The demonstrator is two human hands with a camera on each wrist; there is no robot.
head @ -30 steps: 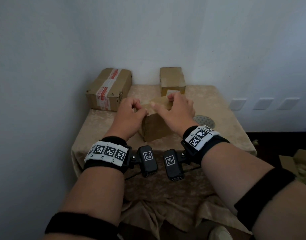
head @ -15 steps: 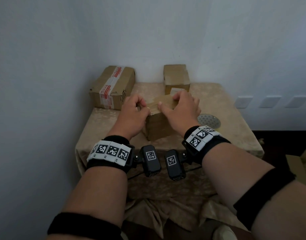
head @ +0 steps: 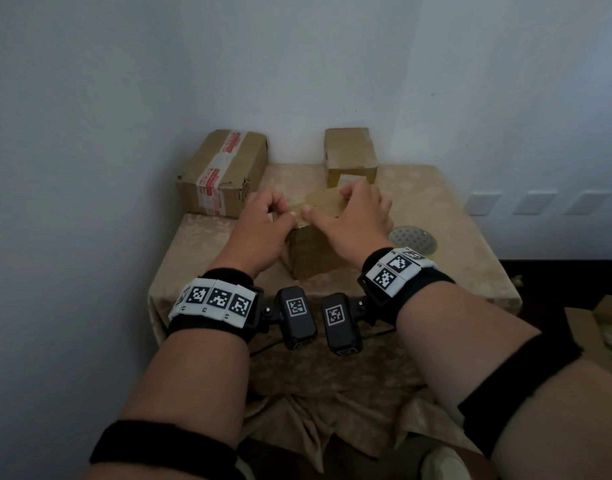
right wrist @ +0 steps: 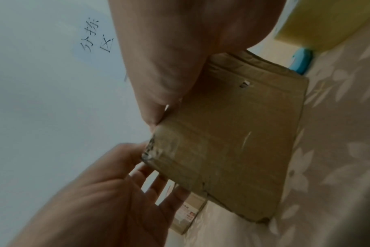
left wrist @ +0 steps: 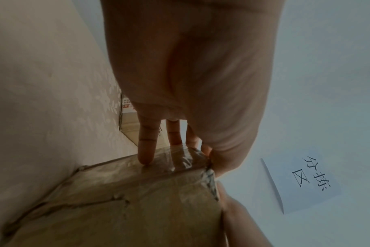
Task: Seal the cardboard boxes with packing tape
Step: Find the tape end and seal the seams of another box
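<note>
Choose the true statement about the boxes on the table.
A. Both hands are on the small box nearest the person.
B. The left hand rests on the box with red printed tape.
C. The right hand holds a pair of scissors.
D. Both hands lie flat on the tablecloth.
A: in the head view the left hand and the right hand both rest on top of the small box at the front of the table.

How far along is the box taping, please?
Done, it seems: the left box carries a printed tape strip. In hand: both hands, left and right, press clear tape onto the middle box. Possibly left: the back box; its seal is unclear.
</note>
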